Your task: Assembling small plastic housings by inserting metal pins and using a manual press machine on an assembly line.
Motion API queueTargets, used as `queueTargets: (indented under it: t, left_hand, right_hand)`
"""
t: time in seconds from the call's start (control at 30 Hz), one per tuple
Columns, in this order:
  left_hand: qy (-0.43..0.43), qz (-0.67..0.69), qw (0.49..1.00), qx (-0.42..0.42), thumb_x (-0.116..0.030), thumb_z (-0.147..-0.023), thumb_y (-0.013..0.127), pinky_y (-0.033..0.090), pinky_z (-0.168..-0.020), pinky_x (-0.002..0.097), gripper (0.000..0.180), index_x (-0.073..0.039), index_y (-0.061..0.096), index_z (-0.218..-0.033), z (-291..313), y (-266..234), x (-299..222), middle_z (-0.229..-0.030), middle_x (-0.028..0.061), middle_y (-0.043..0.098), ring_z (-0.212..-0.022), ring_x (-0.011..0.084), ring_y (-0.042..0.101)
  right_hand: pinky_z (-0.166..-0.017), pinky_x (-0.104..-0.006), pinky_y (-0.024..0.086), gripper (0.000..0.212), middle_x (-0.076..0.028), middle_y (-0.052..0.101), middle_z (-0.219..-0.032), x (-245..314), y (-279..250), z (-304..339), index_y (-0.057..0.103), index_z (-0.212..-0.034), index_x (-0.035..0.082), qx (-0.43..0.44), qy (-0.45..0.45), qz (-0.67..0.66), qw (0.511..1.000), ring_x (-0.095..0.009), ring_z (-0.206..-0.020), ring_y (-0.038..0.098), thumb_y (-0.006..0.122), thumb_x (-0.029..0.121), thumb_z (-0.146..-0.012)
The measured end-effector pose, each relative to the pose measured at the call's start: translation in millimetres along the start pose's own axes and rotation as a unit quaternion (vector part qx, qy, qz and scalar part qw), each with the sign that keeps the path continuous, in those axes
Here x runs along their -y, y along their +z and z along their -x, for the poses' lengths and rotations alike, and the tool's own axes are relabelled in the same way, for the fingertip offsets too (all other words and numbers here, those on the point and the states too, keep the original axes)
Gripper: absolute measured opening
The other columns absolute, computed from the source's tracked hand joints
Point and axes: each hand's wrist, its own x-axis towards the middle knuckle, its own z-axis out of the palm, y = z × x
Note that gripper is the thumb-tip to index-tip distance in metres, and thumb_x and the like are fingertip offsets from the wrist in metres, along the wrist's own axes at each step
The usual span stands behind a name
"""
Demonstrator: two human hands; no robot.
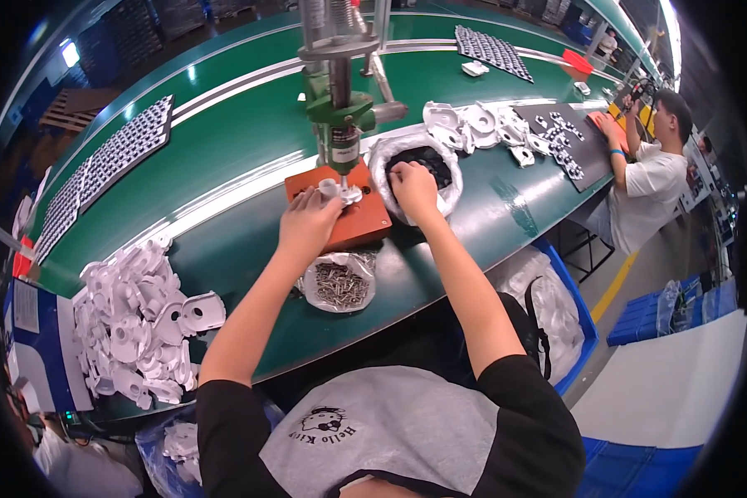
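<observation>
My left hand [309,220] is closed on a white plastic part [330,188], which sits on an orange block [357,229]. Directly above that part stands a green press-like machine [343,124], its thin tip reaching down beside my fingers. My right hand [415,187] dips into a white plastic bag [448,199] holding small black pieces [436,163]. Its fingers are bent together at the near left of the pile, and whatever they pinch is too small to make out. Close to the block's front lies a clear bag of metal screws [340,285].
White plastic parts [141,315] are heaped at the left, with more white parts [477,124] behind the black pieces. Trays of small parts [112,162] lie on the green conveyor [224,100]. A co-worker [651,170] sits at the right, beside a dark mat [585,170]. Below is a blue crate [588,336].
</observation>
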Motion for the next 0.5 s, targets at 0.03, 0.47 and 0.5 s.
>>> queueTargets:
  t: [0.03, 0.47, 0.5]
  left_hand:
    - [-0.015, 0.009, 1.0, 0.016, -0.019, -0.081, 0.059, 0.048, -0.086, 0.0432, 0.012, -0.012, 0.057, -0.09, 0, 2, -4, -0.099, 0.0205, 0.061, -0.101, 0.0362, 0.059]
    - [-0.02, 0.076, 0.996, 0.038, -0.031, -0.082, 0.059, 0.035, -0.103, 0.0423, 0.028, -0.007, 0.061, -0.097, 23, 2, 1, -0.122, 0.0222, 0.053, -0.119, 0.0356, 0.048]
    - [-0.02, 0.076, 0.997, 0.019, -0.03, -0.081, 0.061, 0.036, -0.102, 0.0434, 0.029, -0.007, 0.061, -0.098, 23, 3, 1, -0.12, 0.0207, 0.055, -0.118, 0.0355, 0.048]
  right_hand:
    - [-0.069, -0.0434, 0.048, 0.012, -0.013, 0.062, -0.083, -1, -2, 3, 0.068, -0.082, 0.01, -0.021, 0.006, -0.029, 0.999, -0.033, -0.08, 0.06, 0.061, 0.018, -0.079]
    - [-0.069, -0.0319, 0.051, 0.013, -0.015, 0.067, -0.086, 60, -27, 6, 0.067, -0.084, -0.003, 0.004, -0.124, -0.323, 0.938, -0.027, -0.076, 0.065, 0.065, 0.007, -0.077]
    - [-0.069, -0.0329, 0.051, 0.012, -0.015, 0.067, -0.086, 57, -14, 8, 0.067, -0.083, -0.002, 0.025, -0.143, -0.304, 0.942, -0.029, -0.076, 0.064, 0.065, 0.008, -0.076]
